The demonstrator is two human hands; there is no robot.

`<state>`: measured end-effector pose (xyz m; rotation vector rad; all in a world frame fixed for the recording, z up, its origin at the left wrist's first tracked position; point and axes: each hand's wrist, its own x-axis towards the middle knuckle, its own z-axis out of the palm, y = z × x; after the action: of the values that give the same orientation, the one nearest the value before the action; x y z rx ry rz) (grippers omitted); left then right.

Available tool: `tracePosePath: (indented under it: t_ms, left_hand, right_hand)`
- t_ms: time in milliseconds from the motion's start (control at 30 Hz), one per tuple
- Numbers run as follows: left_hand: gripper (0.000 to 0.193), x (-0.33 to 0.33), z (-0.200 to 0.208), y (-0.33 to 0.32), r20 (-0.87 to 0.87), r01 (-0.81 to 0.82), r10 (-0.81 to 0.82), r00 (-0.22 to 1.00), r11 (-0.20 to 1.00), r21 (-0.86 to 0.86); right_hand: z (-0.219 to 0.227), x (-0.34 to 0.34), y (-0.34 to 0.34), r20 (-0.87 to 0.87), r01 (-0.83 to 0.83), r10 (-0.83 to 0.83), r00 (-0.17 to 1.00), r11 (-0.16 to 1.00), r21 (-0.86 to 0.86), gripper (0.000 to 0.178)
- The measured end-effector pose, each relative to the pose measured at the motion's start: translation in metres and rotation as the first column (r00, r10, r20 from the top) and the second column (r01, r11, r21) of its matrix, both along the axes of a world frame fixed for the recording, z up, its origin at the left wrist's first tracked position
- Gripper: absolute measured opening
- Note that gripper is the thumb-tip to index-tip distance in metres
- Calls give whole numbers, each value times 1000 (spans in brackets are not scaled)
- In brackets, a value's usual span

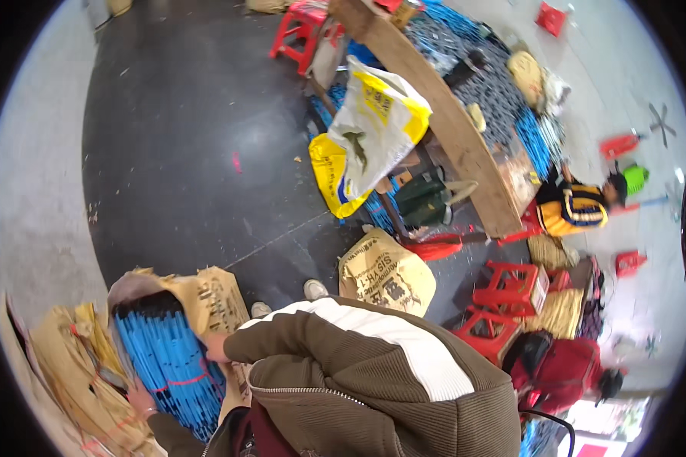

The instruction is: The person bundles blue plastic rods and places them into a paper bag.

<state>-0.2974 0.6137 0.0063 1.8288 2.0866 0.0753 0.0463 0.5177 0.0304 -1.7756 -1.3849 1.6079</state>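
Note:
A bundle of thin blue strips point(171, 362) with dark far ends and a red tie around it lies at the lower left, partly inside a brown paper sack point(219, 298). On the bundle's left side is my left hand point(139, 397), its fingers closed along the strips. My right hand point(217, 346) presses in at the opposite side, between the strips and the sack's wall; the sack hides part of its fingers. Both hands seem to hold the bundle between them.
More brown sacks point(84, 365) stand against the left wall. Another sack point(389, 274) stands ahead of my shoes. A white and yellow bag point(381, 126) leans by a long wooden table edge point(434, 99). Red stools point(511, 289) and two people point(572, 209) are to the right.

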Motion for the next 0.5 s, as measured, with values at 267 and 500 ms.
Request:
tracePosePath:
  t_ms: [267, 500]
  left_hand:
    - [36, 0, -30, 103, -58, 186, -178, 982, 964, 189]
    - [37, 141, 6, 130, -233, 357, -298, 926, 892, 278]
  right_hand:
    - [41, 116, -20, -231, -54, 93, 969, 984, 169, 26]
    - [47, 336, -154, 212, 662, -862, 460, 492, 566, 18]
